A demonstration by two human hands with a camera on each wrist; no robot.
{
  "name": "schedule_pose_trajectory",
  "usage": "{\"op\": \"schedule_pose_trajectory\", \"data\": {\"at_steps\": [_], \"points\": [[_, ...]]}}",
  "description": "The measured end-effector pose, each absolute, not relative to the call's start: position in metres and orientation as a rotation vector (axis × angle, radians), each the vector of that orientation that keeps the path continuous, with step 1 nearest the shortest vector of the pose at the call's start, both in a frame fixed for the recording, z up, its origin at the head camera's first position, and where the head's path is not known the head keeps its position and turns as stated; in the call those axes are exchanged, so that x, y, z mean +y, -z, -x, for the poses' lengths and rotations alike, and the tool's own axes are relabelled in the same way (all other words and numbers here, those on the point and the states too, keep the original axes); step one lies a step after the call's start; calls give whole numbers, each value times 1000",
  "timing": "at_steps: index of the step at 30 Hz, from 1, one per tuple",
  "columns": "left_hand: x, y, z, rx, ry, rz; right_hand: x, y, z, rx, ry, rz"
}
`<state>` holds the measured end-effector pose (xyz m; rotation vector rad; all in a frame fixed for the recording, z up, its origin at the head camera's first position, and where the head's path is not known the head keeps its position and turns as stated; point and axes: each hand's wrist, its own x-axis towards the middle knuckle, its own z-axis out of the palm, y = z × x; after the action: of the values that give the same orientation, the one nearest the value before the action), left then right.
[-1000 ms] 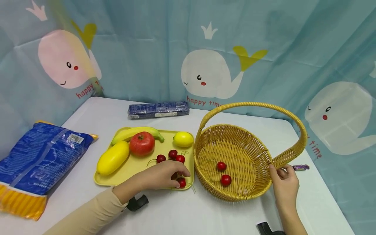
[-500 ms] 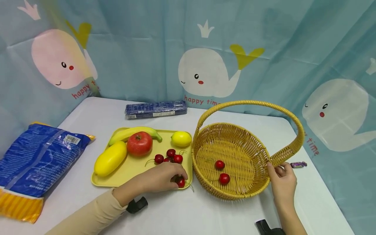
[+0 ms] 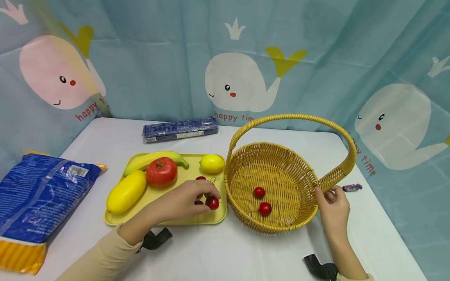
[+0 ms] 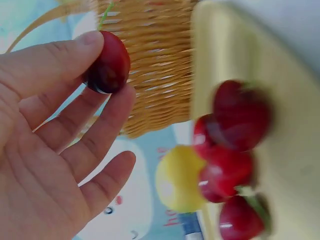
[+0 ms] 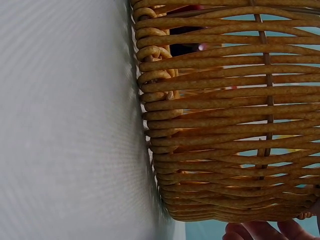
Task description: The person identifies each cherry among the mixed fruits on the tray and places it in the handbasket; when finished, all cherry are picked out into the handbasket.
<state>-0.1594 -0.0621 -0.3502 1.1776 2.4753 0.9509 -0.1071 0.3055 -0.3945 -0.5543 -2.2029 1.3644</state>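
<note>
My left hand [image 3: 183, 201] is over the front right of the yellow tray [image 3: 168, 223], pinching a dark red cherry [image 4: 111, 62] between thumb and fingertips. In the left wrist view several more cherries [image 4: 235, 167] lie in the tray beyond that hand; in the head view it partly hides them. To the tray's right stands a wicker basket [image 3: 242, 220] with a tall arched handle and two cherries [image 3: 265, 208] inside. My right hand [image 3: 335, 210] grips the basket's rim at the foot of the handle; in the right wrist view its fingertips [image 5: 260, 231] show below the weave.
The tray also bears a banana [image 3: 140, 162], a red apple [image 3: 161, 172], a lemon [image 3: 212, 163] and a long yellow fruit [image 3: 126, 192]. A blue packet [image 3: 181, 130] lies behind it, a blue and orange bag [image 3: 45, 203] at left, a purple wrapped candy [image 3: 352, 187] at right.
My left hand has picked up the cherry from the tray's front right corner and raised it slightly. The right hand keeps its hold on the basket. The whole head view has shifted a little.
</note>
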Motion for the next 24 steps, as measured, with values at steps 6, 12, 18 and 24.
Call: {"op": "schedule_pose_trajectory", "data": {"at_steps": [6,12,18,24], "points": [[-47,334,165,2430,-1125,-1252,308,394,107,-2202,-1359,539],[-15,330,168,2364,-1152,-1387,309,396,106,-2173,-1406,551],[14,335,176,2351,-1109,-1403,307,397,106,-2168,-1429,559],[34,345,182,2456,-974,-1329,307,395,108,-2185,-1407,542]]}}
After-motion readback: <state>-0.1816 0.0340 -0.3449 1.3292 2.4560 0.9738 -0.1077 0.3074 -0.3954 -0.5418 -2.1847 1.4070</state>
